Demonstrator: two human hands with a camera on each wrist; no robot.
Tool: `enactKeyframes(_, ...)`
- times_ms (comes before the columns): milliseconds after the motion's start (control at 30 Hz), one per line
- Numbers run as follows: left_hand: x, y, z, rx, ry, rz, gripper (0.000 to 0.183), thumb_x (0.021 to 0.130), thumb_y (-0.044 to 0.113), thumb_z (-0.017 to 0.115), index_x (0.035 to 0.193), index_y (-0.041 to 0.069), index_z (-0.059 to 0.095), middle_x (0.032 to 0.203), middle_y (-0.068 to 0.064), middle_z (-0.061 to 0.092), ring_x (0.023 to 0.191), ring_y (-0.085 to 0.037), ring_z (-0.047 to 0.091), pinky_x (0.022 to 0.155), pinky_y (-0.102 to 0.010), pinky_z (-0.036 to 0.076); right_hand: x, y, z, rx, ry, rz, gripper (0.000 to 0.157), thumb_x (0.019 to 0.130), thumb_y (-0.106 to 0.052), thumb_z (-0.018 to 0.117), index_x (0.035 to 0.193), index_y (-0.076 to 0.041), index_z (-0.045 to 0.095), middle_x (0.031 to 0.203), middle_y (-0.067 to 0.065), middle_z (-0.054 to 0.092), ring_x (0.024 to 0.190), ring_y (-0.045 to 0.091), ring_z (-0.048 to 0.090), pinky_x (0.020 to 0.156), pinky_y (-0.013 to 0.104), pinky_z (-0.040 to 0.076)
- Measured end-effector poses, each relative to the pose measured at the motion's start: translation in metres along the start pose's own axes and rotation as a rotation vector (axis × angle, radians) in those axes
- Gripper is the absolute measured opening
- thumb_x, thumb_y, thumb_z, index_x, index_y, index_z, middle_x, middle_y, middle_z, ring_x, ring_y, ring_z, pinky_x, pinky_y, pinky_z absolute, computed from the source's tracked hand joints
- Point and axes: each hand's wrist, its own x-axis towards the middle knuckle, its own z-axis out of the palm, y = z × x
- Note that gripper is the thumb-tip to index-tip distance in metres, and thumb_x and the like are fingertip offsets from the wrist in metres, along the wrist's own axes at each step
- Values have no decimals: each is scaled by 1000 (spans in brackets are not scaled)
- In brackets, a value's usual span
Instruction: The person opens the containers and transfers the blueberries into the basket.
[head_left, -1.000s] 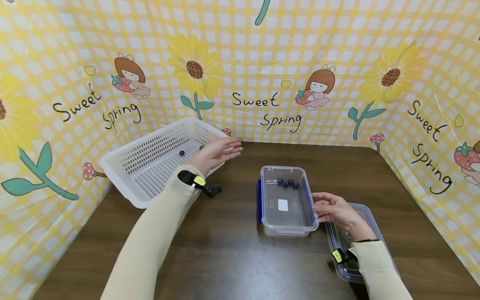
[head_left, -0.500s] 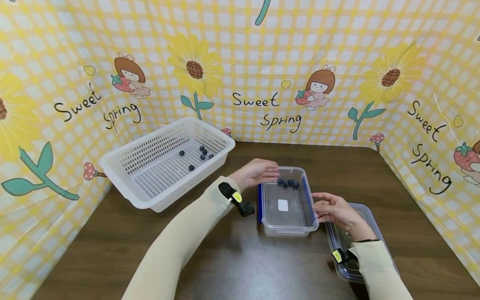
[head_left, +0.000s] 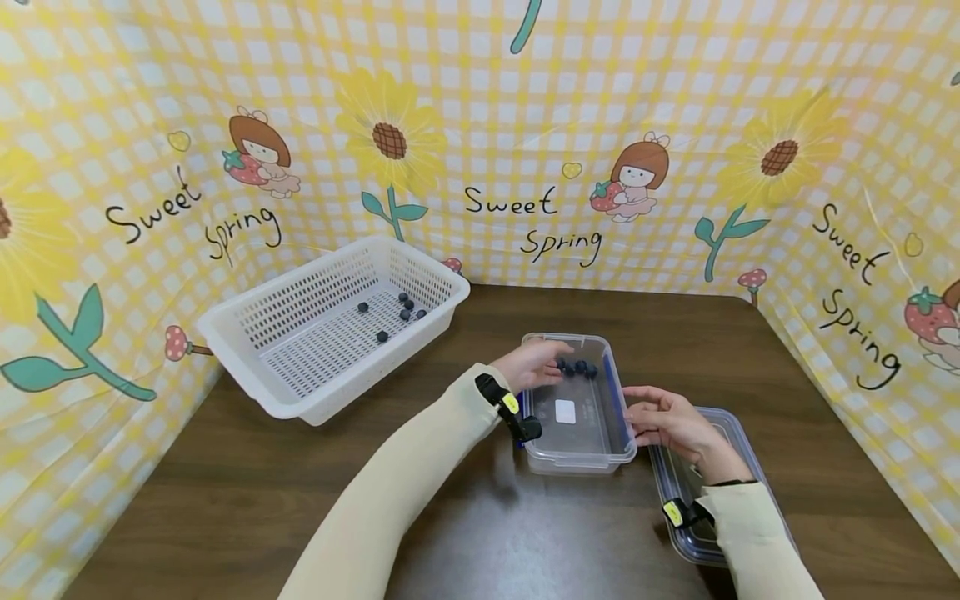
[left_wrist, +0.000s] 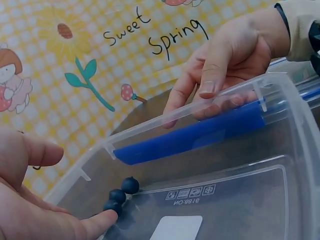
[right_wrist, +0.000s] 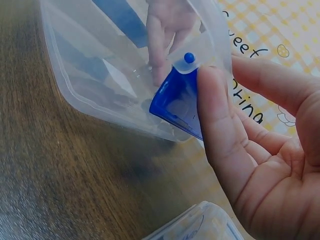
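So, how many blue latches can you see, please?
2: the left latch, partly hidden in the head view, and the right latch, along opposite long sides of the clear box.

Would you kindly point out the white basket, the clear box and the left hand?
White basket (head_left: 322,340): head view, on its bare floor.
Clear box (head_left: 588,435): head view, on its bare floor.
Left hand (head_left: 528,365): head view, on its middle.
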Motion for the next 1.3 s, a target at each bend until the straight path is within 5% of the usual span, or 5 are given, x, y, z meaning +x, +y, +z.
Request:
enactKeyframes(267,5,-7,7,67,16,2,54,94,11,67,142,-2,46,152,-22,35,129,-44,44,102,-44,49,-1,0,1,18,-14,-10,32,99,5,51,128,-9,56,94,4,72,80,15,70,71,29,61)
enactKeyframes(700,-11,-4,15,24,-11,-27,60,97,3,57,150,-6,29,152,-26,34,137,-41,39,109,-44,42,0,1,-1,12,-10,-5,32,99,5,51,125,-12,57,94,5,73,81,15,71,71,29,61)
enactKeyframes(1167,-7,-11,30,77,-49,-6,37,95,-2,56,130,-12,49,129,-24,53,129,-38,49,106,-44,46,1,0,-1,16,-21,-5,30,100,4,51,125,-12,57,94,5,73,81,16,71,73,30,61)
enactKeyframes(1267,0,-16,36,94,-11,5,36,95,-4,56,130,-11,50,125,-23,54,123,-36,53,101,-42,50,1,2,-2,13,-16,-2,30,100,4,52,125,-12,57,94,4,73,81,16,71,73,30,61)
enactKeyframes(1300,22,-26,33,86,-9,2,34,94,-5,57,127,-10,51,120,-23,55,117,-35,57,97,-41,54,1,3,-2,14,-15,-2,30,100,4,52,125,-12,57,94,5,73,81,16,71,73,30,61)
